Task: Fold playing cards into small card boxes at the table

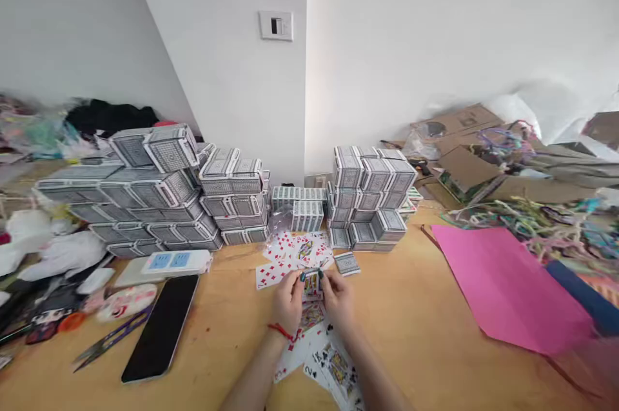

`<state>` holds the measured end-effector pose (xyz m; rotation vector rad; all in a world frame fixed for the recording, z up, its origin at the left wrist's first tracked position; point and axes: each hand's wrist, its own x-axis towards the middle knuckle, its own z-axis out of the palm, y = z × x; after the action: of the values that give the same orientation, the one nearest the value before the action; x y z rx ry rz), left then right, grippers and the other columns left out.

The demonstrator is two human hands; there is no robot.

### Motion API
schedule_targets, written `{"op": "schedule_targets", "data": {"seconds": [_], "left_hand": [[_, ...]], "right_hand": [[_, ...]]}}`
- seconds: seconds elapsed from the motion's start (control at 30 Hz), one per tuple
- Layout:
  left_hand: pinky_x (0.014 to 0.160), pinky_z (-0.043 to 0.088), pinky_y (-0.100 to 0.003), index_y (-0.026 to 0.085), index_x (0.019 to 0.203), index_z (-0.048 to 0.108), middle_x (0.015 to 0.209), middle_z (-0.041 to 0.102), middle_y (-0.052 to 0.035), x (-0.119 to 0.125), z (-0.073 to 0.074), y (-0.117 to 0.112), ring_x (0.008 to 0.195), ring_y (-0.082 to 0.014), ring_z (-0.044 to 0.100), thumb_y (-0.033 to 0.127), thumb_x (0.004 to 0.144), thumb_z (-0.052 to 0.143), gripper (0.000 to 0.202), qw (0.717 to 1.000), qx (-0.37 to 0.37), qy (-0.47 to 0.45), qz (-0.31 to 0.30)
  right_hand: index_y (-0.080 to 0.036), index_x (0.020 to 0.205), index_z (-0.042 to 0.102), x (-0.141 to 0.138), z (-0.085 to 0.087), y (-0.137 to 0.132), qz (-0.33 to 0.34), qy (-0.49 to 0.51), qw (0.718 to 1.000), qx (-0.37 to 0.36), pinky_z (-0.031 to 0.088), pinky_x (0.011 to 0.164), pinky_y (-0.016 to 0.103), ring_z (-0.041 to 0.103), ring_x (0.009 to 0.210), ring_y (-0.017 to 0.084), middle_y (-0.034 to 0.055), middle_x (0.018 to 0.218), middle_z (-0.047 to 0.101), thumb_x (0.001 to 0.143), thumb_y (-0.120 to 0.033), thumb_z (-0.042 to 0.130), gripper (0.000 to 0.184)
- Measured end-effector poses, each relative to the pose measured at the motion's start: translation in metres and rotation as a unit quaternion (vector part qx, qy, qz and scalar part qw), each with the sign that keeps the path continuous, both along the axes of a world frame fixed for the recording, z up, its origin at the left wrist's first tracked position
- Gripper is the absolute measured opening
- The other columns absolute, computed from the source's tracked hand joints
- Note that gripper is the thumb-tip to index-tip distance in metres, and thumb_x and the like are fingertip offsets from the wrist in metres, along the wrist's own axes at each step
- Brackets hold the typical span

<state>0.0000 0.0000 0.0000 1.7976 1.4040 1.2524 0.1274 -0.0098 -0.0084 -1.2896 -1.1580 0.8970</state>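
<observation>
Both my hands meet at the middle of the table. My left hand [289,302] pinches the left edge of a playing card [312,288], and my right hand [339,297] pinches its right edge. A face figure shows on this card, and its upper edge looks bent over. Beneath my wrists lie loose black-suit playing cards [338,366], a king and a two among them. Red diamond cards [285,250] are spread face up just beyond my fingers. A small grey-backed folded card piece [347,262] rests to the right of them.
Grey-patterned card blocks are stacked at left [159,191] and right [370,185], with smaller card blocks [307,214] between. A black phone [162,327] and scissors [111,340] lie at left. Pink paper [503,282], yarn [532,217] and cardboard [464,169] cover the right side.
</observation>
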Motion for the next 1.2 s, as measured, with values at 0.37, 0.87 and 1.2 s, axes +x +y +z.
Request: {"op": "schedule_targets", "data": {"seconds": [0.37,0.87,1.2], "left_hand": [[0.067,0.047,-0.029,0.018,0.096,0.054,0.086,0.064,-0.0061,0.001,-0.002,0.002,0.079,-0.019,0.06,0.017,0.079,0.034,0.026,0.999,-0.03,-0.007,0.041],[0.05,0.048,-0.026,0.017,0.115,0.048,0.08,0.063,-0.004,0.001,0.005,-0.002,0.053,-0.0136,0.056,0.033,0.083,0.037,0.037,0.96,-0.172,-0.19,-0.113],[0.081,0.045,-0.031,0.018,0.115,0.049,0.105,0.06,-0.0067,0.0,-0.001,0.002,0.094,-0.0201,0.056,0.03,0.08,0.043,0.037,0.969,-0.136,-0.199,-0.045]], "right_hand": [[-0.018,0.1,0.05,-0.005,0.016,0.003,0.113,0.135,0.984,-0.035,0.027,0.039,0.018,0.032,0.04,0.007,-0.008,0.051,0.038,0.076,-0.042,0.052,0.034],[-0.019,0.088,0.057,-0.005,0.011,0.007,0.043,0.175,0.983,-0.044,0.044,0.057,0.027,0.057,0.066,0.018,0.0043,0.078,0.064,0.074,-0.042,0.055,0.027],[-0.021,0.104,0.058,-0.001,0.022,0.005,0.158,0.214,0.963,-0.037,0.047,0.064,0.03,0.059,0.074,0.02,0.0041,0.086,0.066,0.075,-0.04,0.055,0.035]]}}
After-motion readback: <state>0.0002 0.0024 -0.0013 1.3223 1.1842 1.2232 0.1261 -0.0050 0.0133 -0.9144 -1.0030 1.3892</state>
